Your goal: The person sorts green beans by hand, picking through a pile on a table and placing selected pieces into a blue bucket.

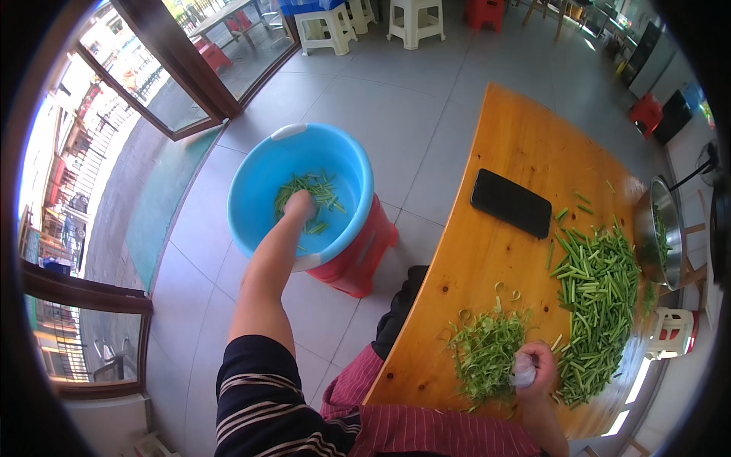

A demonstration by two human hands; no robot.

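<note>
My left hand (301,205) reaches down into a blue plastic tub (357,171), among cut green stems (325,191) on its bottom; its fingers are hidden. On the wooden table, my right hand (535,368) is closed around a crumpled, translucent whitish thing (522,370), perhaps thin plastic. That hand lies between a loose heap of thin leafy green trimmings (485,354) and a larger pile of cut green stalks (599,303). A few short stalk pieces lie apart near the pile's far end.
The tub rests on a red plastic stool (354,263) beside the wooden table (502,137). A black phone (511,203) lies on the table. A steel bowl (674,240) with greens stands by the table's far right edge. White stools (416,23) and a glass door (154,63) are farther off.
</note>
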